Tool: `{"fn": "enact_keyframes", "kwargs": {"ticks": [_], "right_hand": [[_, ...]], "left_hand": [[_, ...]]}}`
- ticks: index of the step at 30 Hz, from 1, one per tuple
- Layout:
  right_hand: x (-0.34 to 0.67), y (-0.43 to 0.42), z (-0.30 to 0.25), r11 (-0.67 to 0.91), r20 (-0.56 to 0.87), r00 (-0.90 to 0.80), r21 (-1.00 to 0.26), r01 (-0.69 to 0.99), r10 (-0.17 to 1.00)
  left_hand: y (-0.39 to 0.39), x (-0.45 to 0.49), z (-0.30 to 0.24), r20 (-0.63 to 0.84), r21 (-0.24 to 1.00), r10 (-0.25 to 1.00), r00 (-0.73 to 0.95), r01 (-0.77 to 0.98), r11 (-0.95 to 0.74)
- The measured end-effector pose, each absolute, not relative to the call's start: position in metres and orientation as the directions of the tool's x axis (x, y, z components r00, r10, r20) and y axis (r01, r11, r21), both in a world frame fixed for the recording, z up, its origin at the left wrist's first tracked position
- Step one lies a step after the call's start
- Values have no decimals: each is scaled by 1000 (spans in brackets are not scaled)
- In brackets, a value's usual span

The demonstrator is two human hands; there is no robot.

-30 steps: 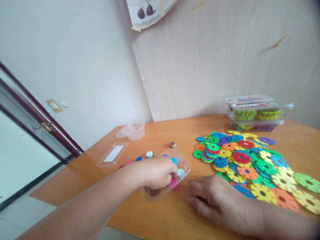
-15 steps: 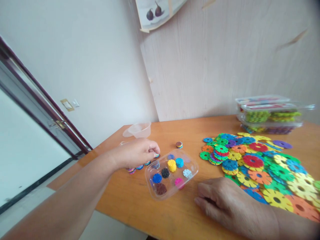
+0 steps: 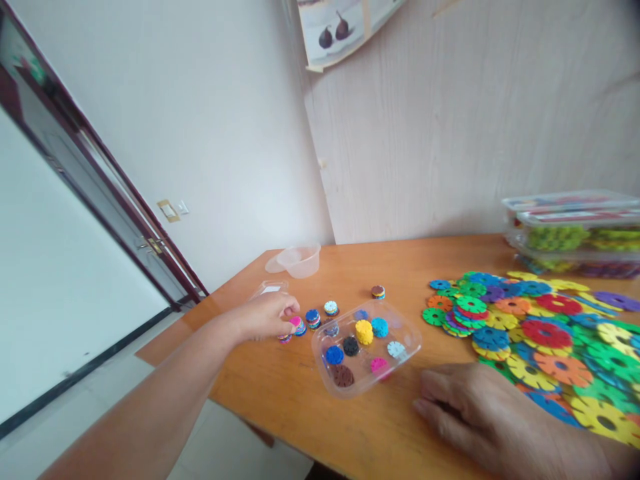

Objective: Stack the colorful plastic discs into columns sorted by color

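Observation:
My left hand (image 3: 270, 316) is over a row of small stacks of slotted plastic discs, fingers pinched together. Its fingertips are against or just beside a pink-topped stack (image 3: 299, 326); whatever they hold is hidden. To its right are a blue-topped stack (image 3: 313, 319) and a white-topped stack (image 3: 331, 308). A clear plastic tray (image 3: 320, 373) holds small discs sorted by colour, among them a yellow stack (image 3: 365, 332), black discs (image 3: 351, 345) and brown discs (image 3: 343, 376). My right hand (image 3: 470, 407) rests on the table right of the tray, fingers curled, nothing seen in them.
Large coloured slotted discs (image 3: 555, 347) are heaped on the right of the table (image 3: 380, 433). Behind them sit stacked clear boxes (image 3: 575, 230) of pieces. A translucent bowl (image 3: 305, 261) stands at the back left, and a brown-topped stack (image 3: 378, 292) is behind the tray.
My left hand has moved left along the row, from near the white-topped stack to the pink-topped one, uncovering stacks. The view has swung left. My right hand keeps its place.

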State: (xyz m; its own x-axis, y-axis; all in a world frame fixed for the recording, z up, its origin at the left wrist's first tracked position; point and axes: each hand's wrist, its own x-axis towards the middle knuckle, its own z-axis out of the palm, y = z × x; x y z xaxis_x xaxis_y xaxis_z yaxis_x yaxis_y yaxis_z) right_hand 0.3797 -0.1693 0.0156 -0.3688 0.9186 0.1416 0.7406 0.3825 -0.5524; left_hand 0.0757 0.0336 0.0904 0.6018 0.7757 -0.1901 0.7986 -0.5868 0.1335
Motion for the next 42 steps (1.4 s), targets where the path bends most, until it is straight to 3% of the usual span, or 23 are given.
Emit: {"fn": "enact_keyframes", "kwargs": {"ticks": [9,17,23,30,37,42], "right_hand": [[381,-170,17,369,116,-367,-531,763,923],[382,-170,11,357,112,-359,-560,748,927],[382,-168,4,367,134,-355,-551,749,925],[383,-167,2,372,155,-347,-549,748,925],[381,-166,4,389,183,-348,-553,737,920],[381,-167,5,378,167,-345,-544,749,924]], "left_hand": [[33,77,85,-224,197,784,579,815,-545],[25,85,102,-97,230,784,613,781,-581],[-21,137,129,-74,86,578,813,582,-808],[-46,187,118,-189,91,322,928,343,-935],[-40,200,100,-317,103,278,907,324,-940],[-36,192,110,-254,176,353,900,402,-899]]}}
